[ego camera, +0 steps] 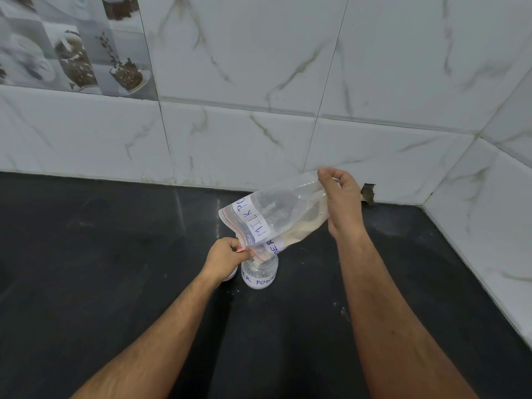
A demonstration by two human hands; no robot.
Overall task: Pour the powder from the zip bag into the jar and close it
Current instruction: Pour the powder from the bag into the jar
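Note:
A clear zip bag (276, 217) with a handwritten "MILK POWDER" label hangs tilted over a small clear jar (260, 273). The jar stands upright on the black counter and bears its own "MILK POWDER" label. My left hand (227, 257) pinches the bag's zip edge right at the jar's mouth. My right hand (341, 203) grips the bag's raised bottom end, higher and to the right. Pale powder (302, 226) lies along the bag's lower side, sloping toward the opening. A little white powder lies in the jar's bottom. A white lid (230, 276) peeks out left of the jar, mostly hidden by my left wrist.
The black counter (115, 269) runs back to a white marble-tiled wall (259, 139), with another tiled wall closing the right side (489, 226). A few powder specks (342, 311) lie on the counter to the right of the jar. A chipped spot (368, 194) shows in the wall tile behind my right hand.

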